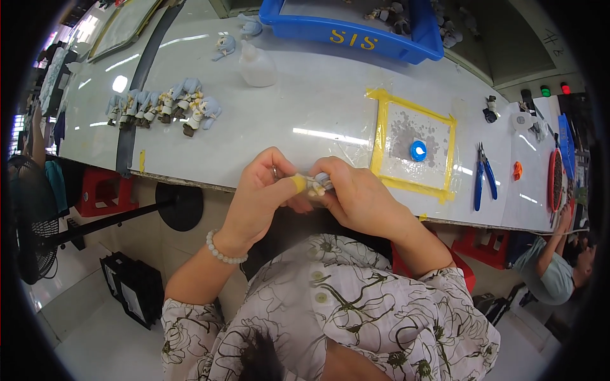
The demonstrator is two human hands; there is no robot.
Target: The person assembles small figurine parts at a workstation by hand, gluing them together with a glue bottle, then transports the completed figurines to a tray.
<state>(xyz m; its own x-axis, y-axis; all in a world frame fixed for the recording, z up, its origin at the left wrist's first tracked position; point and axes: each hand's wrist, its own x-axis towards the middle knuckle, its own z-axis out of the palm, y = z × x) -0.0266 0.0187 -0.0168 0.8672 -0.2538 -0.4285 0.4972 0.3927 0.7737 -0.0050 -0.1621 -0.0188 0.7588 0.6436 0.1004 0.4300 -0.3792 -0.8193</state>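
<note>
Just over the near table edge, both my hands are closed on one small figurine [319, 183] with pale blue and cream parts. My left hand [257, 190], with yellow tape around its thumb, pinches the figurine's left side. On the right side, my right hand [363, 198] grips it between thumb and fingers. Most of the figurine is covered by my fingers. Several similar figurines [166, 105] with pale blue hair lie in a cluster at the left of the table. Two loose pale blue pieces [225, 46] lie farther back.
A white squeeze bottle [257, 67] stands behind my hands, near a blue bin [286, 18] holding figurine parts. To the right are a yellow-taped square [381, 130], a small blue container [418, 151], blue-handled cutters [485, 178] and an orange piece [518, 170]. Another person [548, 270] sits far right.
</note>
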